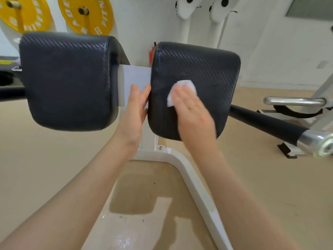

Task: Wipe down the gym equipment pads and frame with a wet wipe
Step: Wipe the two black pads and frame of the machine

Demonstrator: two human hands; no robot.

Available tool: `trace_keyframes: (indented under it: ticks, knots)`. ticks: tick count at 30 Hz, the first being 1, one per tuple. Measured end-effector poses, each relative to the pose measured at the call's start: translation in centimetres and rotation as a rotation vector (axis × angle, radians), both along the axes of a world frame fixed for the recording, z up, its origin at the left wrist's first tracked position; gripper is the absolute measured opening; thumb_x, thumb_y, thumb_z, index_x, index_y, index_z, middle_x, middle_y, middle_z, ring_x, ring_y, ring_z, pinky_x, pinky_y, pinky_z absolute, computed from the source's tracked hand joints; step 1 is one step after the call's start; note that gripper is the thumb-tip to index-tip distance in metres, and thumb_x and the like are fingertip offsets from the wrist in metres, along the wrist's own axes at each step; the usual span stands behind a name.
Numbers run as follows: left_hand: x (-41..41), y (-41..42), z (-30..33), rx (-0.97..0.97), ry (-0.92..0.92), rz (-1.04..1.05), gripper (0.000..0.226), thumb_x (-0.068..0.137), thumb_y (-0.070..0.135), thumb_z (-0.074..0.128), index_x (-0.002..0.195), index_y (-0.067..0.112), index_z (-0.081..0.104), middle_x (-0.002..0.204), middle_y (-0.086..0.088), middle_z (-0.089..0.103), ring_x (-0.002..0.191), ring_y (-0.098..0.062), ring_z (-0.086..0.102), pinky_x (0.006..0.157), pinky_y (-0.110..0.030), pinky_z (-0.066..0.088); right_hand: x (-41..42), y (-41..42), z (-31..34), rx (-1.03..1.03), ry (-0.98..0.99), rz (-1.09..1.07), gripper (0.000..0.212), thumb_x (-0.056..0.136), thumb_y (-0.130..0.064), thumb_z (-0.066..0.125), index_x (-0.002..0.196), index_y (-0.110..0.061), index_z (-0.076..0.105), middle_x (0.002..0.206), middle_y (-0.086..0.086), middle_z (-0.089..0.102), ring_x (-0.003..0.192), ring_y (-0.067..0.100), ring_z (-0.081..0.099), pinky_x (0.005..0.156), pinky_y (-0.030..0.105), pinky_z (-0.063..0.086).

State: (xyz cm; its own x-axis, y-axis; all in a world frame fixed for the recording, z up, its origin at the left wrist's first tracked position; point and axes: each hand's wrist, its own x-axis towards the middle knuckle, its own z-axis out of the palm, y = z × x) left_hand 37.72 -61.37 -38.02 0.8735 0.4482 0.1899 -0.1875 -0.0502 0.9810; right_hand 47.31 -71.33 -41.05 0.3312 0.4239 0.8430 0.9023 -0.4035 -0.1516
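Observation:
Two black textured pads sit side by side on a white frame [187, 170]. My right hand [193, 112] lies flat on the right pad [207, 69] and presses a crumpled white wet wipe [182, 87] against its face; the hand looks blurred. My left hand [134, 109] reaches into the gap between the pads, its fingers against the right pad's left edge and the white plate [135, 76] behind. The left pad [66, 82] is untouched by either hand.
A black padded bar with a chrome end [317, 143] sticks out to the right of the pad. Yellow weight plates [86, 15] hang at the upper left. Another machine with a chrome handle [293, 101] stands at the right. The beige floor shows shiny patches below.

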Motion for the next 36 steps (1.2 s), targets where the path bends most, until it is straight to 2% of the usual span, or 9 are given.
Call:
trace_keyframes:
  ticks: [4,8,12,16,20,23,28,32,36]
  knots:
    - [0.1,-0.6,0.0,0.025,0.072,0.052,0.050,0.095,0.054,0.004,0.136,0.048,0.032,0.138,0.033,0.033,0.135,0.000,0.026,0.117,-0.032,0.012,3.0,-3.6,1.1,0.084,-0.039,-0.197,0.032,0.087,-0.002,0.052,0.118,0.005,0.059,0.124,0.017,0.059,0.120,0.029,0.053,0.103,0.034,0.039]
    - [-0.1,-1.0,-0.1,0.052,0.024,0.040,0.044,0.096,0.050,0.009,0.130,0.048,0.037,0.121,0.042,0.043,0.119,0.018,0.037,0.099,-0.006,0.027,0.6,-1.7,0.3,0.190,0.130,-0.108,0.028,0.092,-0.026,0.053,0.114,-0.011,0.064,0.121,0.004,0.063,0.116,0.014,0.056,0.102,0.019,0.040]
    - [-0.1,-1.5,0.3,0.030,0.009,0.034,0.036,0.099,0.041,0.009,0.101,0.050,0.044,0.083,0.050,0.054,0.085,0.033,0.047,0.070,0.008,0.034,-1.9,-0.5,-2.1,-0.101,-0.026,0.074,0.024,0.084,0.001,0.061,0.108,0.003,0.066,0.119,0.012,0.063,0.116,0.024,0.057,0.106,0.026,0.036]
    - [0.0,-1.3,0.5,0.048,0.049,0.021,0.033,0.097,0.048,0.009,0.111,0.055,0.038,0.098,0.049,0.044,0.087,0.033,0.041,0.070,0.009,0.032,1.3,-3.7,0.0,-0.114,-0.058,-0.136,0.036,0.099,-0.034,0.037,0.123,-0.017,0.057,0.129,-0.012,0.053,0.124,-0.002,0.043,0.106,0.016,0.034]
    - [0.1,-1.5,0.6,0.072,0.090,0.030,0.027,0.096,0.051,0.008,0.112,0.056,0.029,0.096,0.050,0.035,0.084,0.031,0.034,0.065,0.010,0.027,2.6,-5.5,0.6,0.000,-0.001,-0.240,0.040,0.096,-0.020,0.036,0.113,0.006,0.061,0.127,0.014,0.058,0.124,0.026,0.050,0.107,0.034,0.033]
    - [-0.1,-1.4,0.3,0.054,0.087,0.049,0.032,0.095,0.051,0.008,0.121,0.056,0.026,0.092,0.052,0.035,0.084,0.033,0.031,0.070,0.008,0.026,0.8,-5.4,-3.1,0.055,0.047,-0.197,0.030,0.091,-0.007,0.045,0.110,0.008,0.062,0.122,0.018,0.060,0.122,0.027,0.051,0.108,0.024,0.032]
    - [0.2,-1.0,-0.7,0.056,0.066,0.061,0.046,0.097,0.048,0.010,0.141,0.042,0.024,0.112,0.042,0.036,0.111,0.017,0.030,0.088,-0.005,0.023,-1.9,-6.3,-9.4,0.043,-0.005,-0.114,0.031,0.084,0.005,0.054,0.114,0.006,0.060,0.125,0.012,0.055,0.123,0.023,0.046,0.112,0.020,0.026]
    - [0.0,-0.5,-0.9,0.049,0.073,0.072,0.044,0.097,0.049,0.011,0.139,0.045,0.025,0.130,0.037,0.033,0.123,0.011,0.027,0.105,-0.017,0.019,-0.3,-5.7,-7.3,0.052,-0.023,-0.103,0.025,0.089,0.001,0.050,0.110,0.006,0.061,0.121,0.016,0.059,0.122,0.024,0.047,0.111,0.026,0.028]
    - [2.0,0.2,-0.3,0.030,0.138,0.106,0.036,0.097,0.050,0.016,0.130,0.050,0.032,0.121,0.042,0.039,0.117,0.018,0.033,0.099,-0.009,0.025,1.9,-5.1,-2.6,0.103,0.035,-0.150,0.030,0.091,-0.007,0.040,0.106,0.005,0.063,0.123,0.020,0.059,0.123,0.029,0.048,0.106,0.035,0.033]
